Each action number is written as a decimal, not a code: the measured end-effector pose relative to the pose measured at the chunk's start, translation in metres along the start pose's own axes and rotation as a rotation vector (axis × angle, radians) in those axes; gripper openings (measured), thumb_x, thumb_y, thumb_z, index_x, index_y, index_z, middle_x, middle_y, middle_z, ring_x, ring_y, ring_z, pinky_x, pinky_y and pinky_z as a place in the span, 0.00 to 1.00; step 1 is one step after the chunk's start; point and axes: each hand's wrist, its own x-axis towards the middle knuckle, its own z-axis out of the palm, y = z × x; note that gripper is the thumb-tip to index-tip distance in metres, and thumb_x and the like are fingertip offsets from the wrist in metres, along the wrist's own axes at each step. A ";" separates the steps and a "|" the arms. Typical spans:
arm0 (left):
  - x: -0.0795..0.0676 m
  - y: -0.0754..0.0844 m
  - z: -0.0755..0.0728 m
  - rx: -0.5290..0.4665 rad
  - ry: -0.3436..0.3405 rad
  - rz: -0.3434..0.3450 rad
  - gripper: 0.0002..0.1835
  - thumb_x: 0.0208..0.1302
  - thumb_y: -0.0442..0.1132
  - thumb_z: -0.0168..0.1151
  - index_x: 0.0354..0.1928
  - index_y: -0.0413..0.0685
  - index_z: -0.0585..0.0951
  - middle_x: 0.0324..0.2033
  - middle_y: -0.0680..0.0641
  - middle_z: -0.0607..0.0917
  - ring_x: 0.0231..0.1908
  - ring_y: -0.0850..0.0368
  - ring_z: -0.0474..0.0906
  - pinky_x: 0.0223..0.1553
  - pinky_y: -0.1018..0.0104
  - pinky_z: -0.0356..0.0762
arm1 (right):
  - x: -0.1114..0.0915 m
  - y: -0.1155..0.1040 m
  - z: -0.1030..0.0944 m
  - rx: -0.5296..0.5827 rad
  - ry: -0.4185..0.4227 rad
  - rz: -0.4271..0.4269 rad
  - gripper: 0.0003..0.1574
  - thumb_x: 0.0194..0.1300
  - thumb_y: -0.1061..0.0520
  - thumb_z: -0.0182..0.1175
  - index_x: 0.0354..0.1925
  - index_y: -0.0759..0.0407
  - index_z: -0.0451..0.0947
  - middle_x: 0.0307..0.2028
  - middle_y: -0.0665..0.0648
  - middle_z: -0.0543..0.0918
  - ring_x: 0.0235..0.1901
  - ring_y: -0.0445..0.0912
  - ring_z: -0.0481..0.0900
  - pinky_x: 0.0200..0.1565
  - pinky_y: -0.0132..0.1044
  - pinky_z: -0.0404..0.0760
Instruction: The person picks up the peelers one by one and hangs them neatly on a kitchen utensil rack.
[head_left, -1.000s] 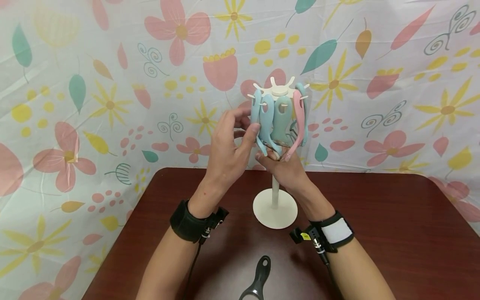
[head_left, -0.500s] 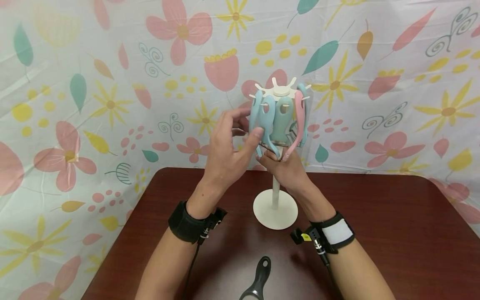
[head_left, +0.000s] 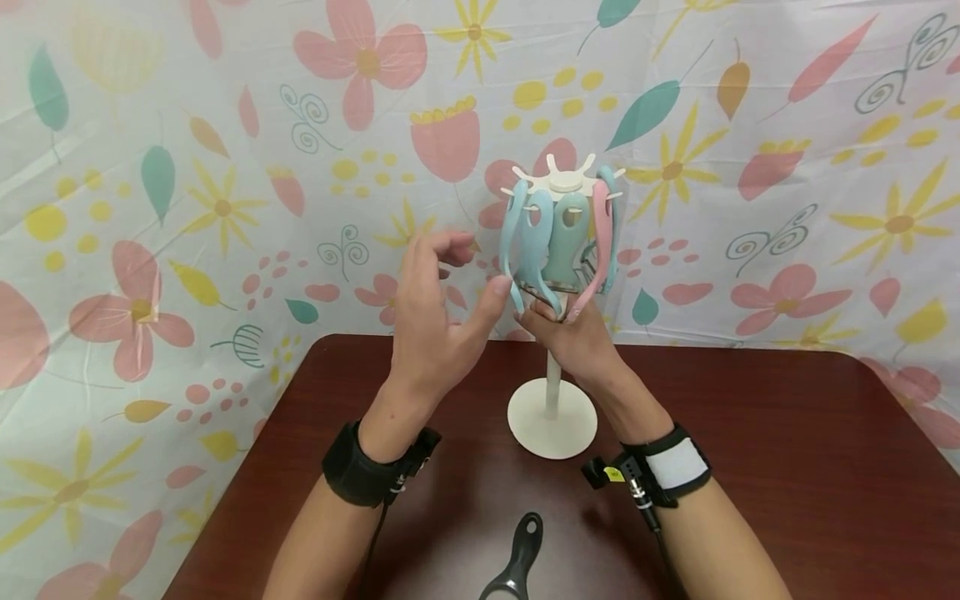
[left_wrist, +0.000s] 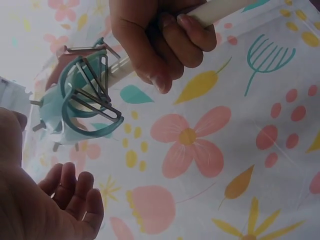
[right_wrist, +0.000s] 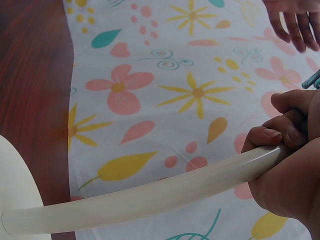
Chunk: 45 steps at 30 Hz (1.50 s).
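A white stand (head_left: 552, 437) with a round base and a ring of hooks holds several Y-shaped peelers. Among them are a light blue peeler (head_left: 535, 237), a green peeler (head_left: 570, 237) and a pink peeler (head_left: 602, 229). Metal blades show on a blue-green peeler (left_wrist: 70, 95) in the left wrist view. My right hand (head_left: 581, 337) grips the stand's pole (right_wrist: 150, 195) just below the peelers. Left of the peelers, my left hand (head_left: 438, 325) is apart from them, fingers loosely bent and holding nothing.
On the brown table (head_left: 750, 433), near its front, lies a dark grey handled tool (head_left: 525, 542), its head cut off by the frame. A flowered cloth (head_left: 225, 167) hangs behind the table. Cables run from both wrist straps.
My left hand has let go of the leftmost blue peeler and drawn away to the left. My right hand still grips the pole, and the stand has barely moved.
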 end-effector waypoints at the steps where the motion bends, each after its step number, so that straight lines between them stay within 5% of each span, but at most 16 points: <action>1: -0.001 0.001 -0.001 0.003 -0.001 0.002 0.22 0.55 0.37 0.62 0.48 0.28 0.73 0.37 0.37 0.75 0.40 0.45 0.72 0.40 0.55 0.70 | 0.000 0.000 0.000 0.001 0.000 -0.003 0.27 0.66 0.69 0.57 0.20 0.65 0.51 0.15 0.51 0.54 0.16 0.44 0.51 0.21 0.37 0.57; 10: -0.017 0.007 -0.005 0.008 -0.062 0.032 0.22 0.57 0.42 0.63 0.47 0.32 0.73 0.42 0.41 0.77 0.42 0.49 0.72 0.44 0.58 0.72 | -0.002 -0.003 0.000 -0.056 0.026 0.005 0.25 0.67 0.69 0.56 0.20 0.66 0.52 0.16 0.53 0.55 0.18 0.44 0.52 0.24 0.35 0.61; 17: -0.048 -0.003 0.006 0.038 -0.201 0.054 0.24 0.61 0.50 0.64 0.49 0.38 0.74 0.42 0.45 0.78 0.45 0.54 0.73 0.47 0.60 0.72 | -0.004 -0.004 0.001 -0.034 0.033 0.010 0.24 0.65 0.72 0.54 0.20 0.68 0.51 0.17 0.52 0.53 0.19 0.44 0.50 0.25 0.35 0.59; 24: -0.079 -0.001 0.017 0.103 -0.325 0.087 0.23 0.58 0.53 0.65 0.46 0.42 0.76 0.42 0.49 0.77 0.42 0.56 0.73 0.43 0.62 0.69 | -0.003 -0.002 0.001 0.038 0.024 0.005 0.26 0.65 0.72 0.56 0.21 0.67 0.49 0.17 0.52 0.53 0.20 0.44 0.51 0.32 0.32 0.69; 29: -0.098 0.002 0.019 0.134 -0.419 0.079 0.24 0.59 0.56 0.63 0.47 0.46 0.76 0.42 0.53 0.77 0.40 0.60 0.72 0.39 0.62 0.69 | -0.002 0.001 0.000 0.034 0.005 -0.043 0.28 0.65 0.71 0.57 0.21 0.67 0.48 0.16 0.51 0.52 0.18 0.43 0.48 0.24 0.34 0.58; 37: -0.132 0.002 0.019 0.201 -0.600 0.012 0.26 0.60 0.62 0.59 0.49 0.51 0.75 0.43 0.56 0.74 0.40 0.63 0.70 0.39 0.62 0.68 | 0.000 0.023 -0.004 0.030 0.018 -0.034 0.27 0.65 0.67 0.61 0.24 0.64 0.50 0.17 0.50 0.53 0.18 0.44 0.49 0.22 0.35 0.58; 45: -0.159 0.002 0.016 0.263 -0.746 -0.005 0.26 0.63 0.65 0.54 0.51 0.54 0.74 0.41 0.58 0.72 0.39 0.63 0.70 0.39 0.63 0.70 | 0.000 0.023 -0.005 0.073 0.007 -0.005 0.30 0.66 0.66 0.61 0.25 0.67 0.46 0.18 0.50 0.51 0.19 0.43 0.47 0.24 0.35 0.55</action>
